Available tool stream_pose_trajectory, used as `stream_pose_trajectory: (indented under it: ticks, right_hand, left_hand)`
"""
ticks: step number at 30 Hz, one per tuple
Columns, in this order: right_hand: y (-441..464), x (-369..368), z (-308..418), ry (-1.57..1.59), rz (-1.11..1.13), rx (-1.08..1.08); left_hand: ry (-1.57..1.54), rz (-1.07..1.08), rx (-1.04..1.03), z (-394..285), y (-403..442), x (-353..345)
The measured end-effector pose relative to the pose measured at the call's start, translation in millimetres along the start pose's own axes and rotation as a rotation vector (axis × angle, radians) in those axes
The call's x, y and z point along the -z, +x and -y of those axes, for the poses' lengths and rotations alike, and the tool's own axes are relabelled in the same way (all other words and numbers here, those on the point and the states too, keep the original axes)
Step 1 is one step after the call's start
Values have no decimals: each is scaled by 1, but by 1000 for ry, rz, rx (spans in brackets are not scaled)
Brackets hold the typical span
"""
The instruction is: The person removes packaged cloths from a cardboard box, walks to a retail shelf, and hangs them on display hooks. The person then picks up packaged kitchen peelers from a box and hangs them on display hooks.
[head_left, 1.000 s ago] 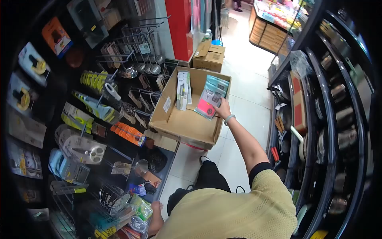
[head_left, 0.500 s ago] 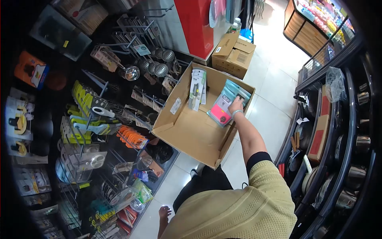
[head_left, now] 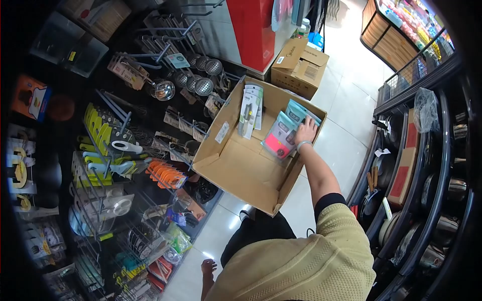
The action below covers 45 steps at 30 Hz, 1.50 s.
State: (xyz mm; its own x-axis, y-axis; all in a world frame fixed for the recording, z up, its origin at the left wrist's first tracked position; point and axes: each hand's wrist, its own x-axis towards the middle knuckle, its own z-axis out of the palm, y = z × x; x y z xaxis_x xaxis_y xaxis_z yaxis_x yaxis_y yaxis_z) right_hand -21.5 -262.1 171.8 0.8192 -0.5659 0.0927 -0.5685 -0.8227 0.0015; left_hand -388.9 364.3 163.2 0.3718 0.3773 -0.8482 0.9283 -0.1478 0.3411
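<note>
While left fingers (head_left: 212, 264) curl loosely, slightly spread right fingers (head_left: 310, 123) touch packets (head_left: 282, 129).

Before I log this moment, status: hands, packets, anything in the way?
Right hand at edge of teal-topped packets, inside cardboard box. Left hand hangs low, looks empty. White packs lie apart; nothing visibly blocking.

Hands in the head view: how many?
2: the right hand at the teal-and-pink packets inside the open cardboard box; the left hand low, left of the black trousers.
</note>
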Motion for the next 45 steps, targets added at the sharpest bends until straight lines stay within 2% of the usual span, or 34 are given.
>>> stream_pose_trajectory:
  ticks: [3, 4, 7, 8, 11, 15, 16, 19, 22, 26, 30, 33, 34, 39, 41, 45]
  right_hand:
    - [9, 2, -10, 35, -300, -38]
    - [12, 9, -14, 17, -319, -51]
    - [25, 12, -26, -24, 2, -81]
    - [27, 3, -30, -47, -94, -40]
    - [25, 15, -31, 13, 69, 33]
    - [26, -3, -38, 165, 136, 87]
    - [25, -4, -39, 292, 134, 68]
    - [19, -11, -40, 341, -47, 191]
    - [10, 8, -30, 437, 108, 261]
    - [-17, 43, -1, 603, 23, 414]
    - [-31, 54, 13, 660, 59, 461]
    - [-36, 65, 19, 688, 76, 527]
    - [-38, 79, 22, 674, 91, 596]
    - [-56, 146, 43, 739, 154, 906]
    - [-65, 192, 50, 741, 211, 1034]
    - [-85, 275, 59, 734, 295, 1309]
  left_hand:
    - [-34, -13, 35, -2, 2, -1]
    - [-53, -25, 57, -2, 3, -2]
    - [-33, -87, 68, -3, 8, -9]
    - [2, -92, 41, -4, 8, -13]
    - [39, -82, -53, 0, 11, -21]
    - [58, -101, -202, -8, 10, -35]
    - [103, -107, -258, -13, 8, -37]
    - [179, -178, -397, -36, 3, -48]
    - [141, -180, -532, -60, 0, -63]
    - [81, -157, -676, -109, -15, -90]
    - [-49, -54, -798, -155, -28, -125]
    - [11, -57, -881, -184, -35, -143]
    - [-67, -23, -861, -195, -40, -151]
    - [63, 107, -1006, -264, -87, -172]
    - [117, 97, -1162, -283, -89, -180]
    - [32, 92, -1269, -328, -126, -180]
